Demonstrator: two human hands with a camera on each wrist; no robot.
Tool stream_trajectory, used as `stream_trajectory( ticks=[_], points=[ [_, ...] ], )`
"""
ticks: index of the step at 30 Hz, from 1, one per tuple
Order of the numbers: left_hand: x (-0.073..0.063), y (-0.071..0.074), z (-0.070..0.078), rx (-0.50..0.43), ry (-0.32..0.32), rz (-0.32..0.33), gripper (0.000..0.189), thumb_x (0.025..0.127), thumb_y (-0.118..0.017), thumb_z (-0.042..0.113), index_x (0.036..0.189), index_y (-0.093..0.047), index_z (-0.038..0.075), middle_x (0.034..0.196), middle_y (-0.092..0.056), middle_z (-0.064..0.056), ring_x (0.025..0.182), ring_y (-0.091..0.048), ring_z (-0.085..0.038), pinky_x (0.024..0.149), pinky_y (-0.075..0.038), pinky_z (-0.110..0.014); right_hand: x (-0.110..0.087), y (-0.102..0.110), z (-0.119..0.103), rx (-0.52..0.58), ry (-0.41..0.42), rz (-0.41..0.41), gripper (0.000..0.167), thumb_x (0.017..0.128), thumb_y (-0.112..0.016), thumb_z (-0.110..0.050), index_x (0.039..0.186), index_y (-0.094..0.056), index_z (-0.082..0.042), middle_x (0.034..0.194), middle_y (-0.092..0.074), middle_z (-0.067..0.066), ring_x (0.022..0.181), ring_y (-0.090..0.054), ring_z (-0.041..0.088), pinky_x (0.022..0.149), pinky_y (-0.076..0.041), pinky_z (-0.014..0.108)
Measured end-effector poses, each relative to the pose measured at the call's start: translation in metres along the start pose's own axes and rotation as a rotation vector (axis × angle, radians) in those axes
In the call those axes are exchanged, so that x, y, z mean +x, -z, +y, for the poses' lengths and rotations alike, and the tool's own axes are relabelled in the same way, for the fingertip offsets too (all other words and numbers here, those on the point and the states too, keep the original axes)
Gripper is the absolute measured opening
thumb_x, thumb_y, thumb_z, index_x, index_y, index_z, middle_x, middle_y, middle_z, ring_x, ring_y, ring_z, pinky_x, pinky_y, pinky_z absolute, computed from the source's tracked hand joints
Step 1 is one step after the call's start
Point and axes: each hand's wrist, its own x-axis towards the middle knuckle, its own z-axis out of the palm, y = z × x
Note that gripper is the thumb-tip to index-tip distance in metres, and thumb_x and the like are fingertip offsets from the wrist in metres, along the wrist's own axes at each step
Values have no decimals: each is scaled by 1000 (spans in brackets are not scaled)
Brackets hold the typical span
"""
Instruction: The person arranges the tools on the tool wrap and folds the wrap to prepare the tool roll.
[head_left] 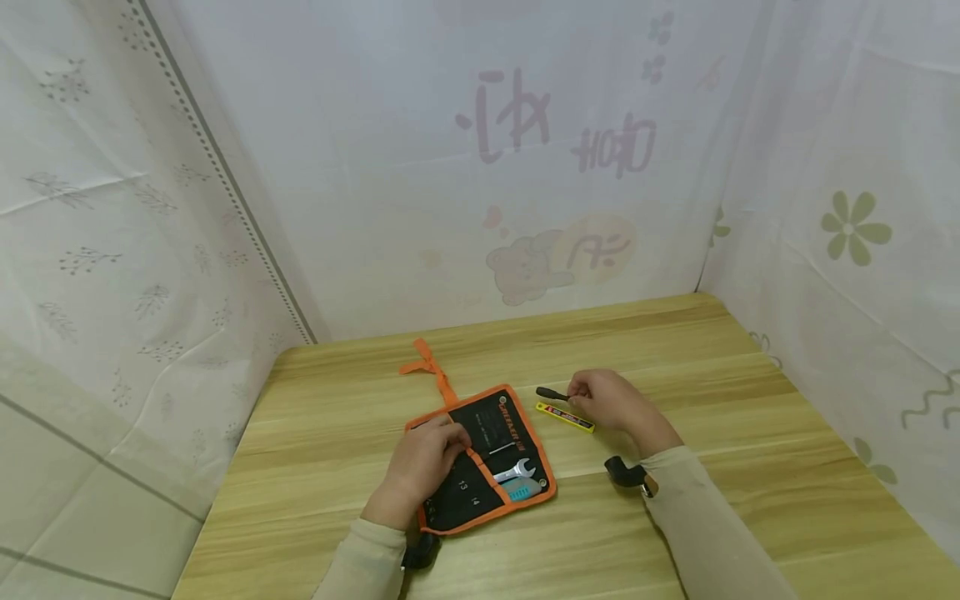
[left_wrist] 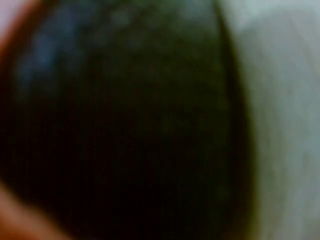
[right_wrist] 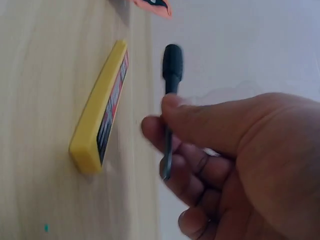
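A black tool pouch (head_left: 457, 517) with orange trim lies unrolled on the table, its pockets numbered. My left hand (head_left: 423, 462) lies over its left part, thumb and fingertips pinching the orange pocket edge. A wrench (head_left: 517, 472) and a teal-handled tool (head_left: 522, 488) stick out of the pocket. To the right of the pouch, my right hand (head_left: 609, 400) pinches a small screwdriver (right_wrist: 172, 62) by its thin shaft, black handle pointing away from the palm. Beside it a yellow case (right_wrist: 92, 130) with a dark and red label lies on the table. The left wrist view is dark and blurred.
An orange tie strap (head_left: 435, 371) stretches from the pouch towards the back of the wooden table (head_left: 337, 400). Printed white cloth (head_left: 375, 167) hangs behind the table and on both sides. A black wrist camera (head_left: 625, 472) sits by the right sleeve.
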Motion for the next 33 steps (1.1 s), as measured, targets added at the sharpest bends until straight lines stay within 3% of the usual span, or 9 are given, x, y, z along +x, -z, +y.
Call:
stream_trajectory(
  ticks=[5, 13, 22, 33],
  points=[
    [1, 1, 3, -5, -10, 6, 16, 91, -85, 17, 89, -75, 29, 88, -62, 14, 75, -62, -7, 68, -54, -30, 2, -7, -14, 74, 74, -8, 4, 102, -72, -17, 98, -73, -16, 86, -65, -8, 77, -59, 12, 71, -51, 35],
    [2, 1, 9, -30, -59, 22, 14, 91, -84, 16, 91, -76, 28, 91, -64, 13, 78, -64, -7, 69, -56, -30, 2, -22, -36, 108, 209, -75, 6, 101, -73, -17, 99, -76, -13, 89, -68, -12, 81, -62, 6, 74, -54, 33],
    [4, -3, 14, -56, -88, 17, 11, 93, -83, 20, 92, -77, 29, 97, -68, 14, 85, -67, -8, 75, -57, -31, -1, -33, -51, 98, 226, -127, 9, 99, -74, -12, 98, -76, -21, 90, -68, -14, 80, -63, 3, 73, -54, 31],
    [3, -3, 20, -87, -121, 25, 10, 93, -83, 19, 95, -78, 28, 98, -68, 14, 81, -66, -6, 69, -56, -27, -3, -37, -55, 39, 269, -128, 5, 99, -77, -23, 96, -74, -21, 89, -66, -17, 76, -60, 2, 71, -53, 30]
  ],
)
